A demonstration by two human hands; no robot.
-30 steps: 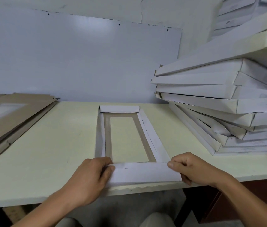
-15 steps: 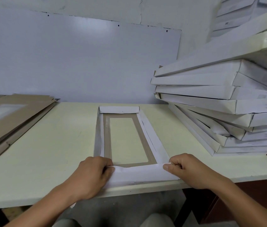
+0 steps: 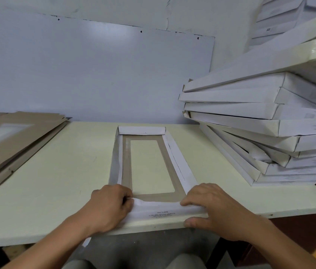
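Note:
A flat cardboard box blank [image 3: 179, 167], white outside and brown inside with a long rectangular window, lies in the middle of the table. Its far flap and both long side flaps stand folded up. The near white flap [image 3: 159, 209] with small print lies at the table's front edge. My left hand [image 3: 110, 207] grips the flap's left end with curled fingers. My right hand [image 3: 213, 208] holds its right end, fingers on top and the thumb under the front edge.
A tall leaning stack of finished white flat boxes [image 3: 260, 131] fills the right side of the cream table [image 3: 60, 171]. Brown flat blanks [image 3: 13, 140] lie piled at the left. A white board covers the wall behind.
The near flap has turned up and over towards the window, and both hands have moved forward with it; the right thumb is now under the front edge.

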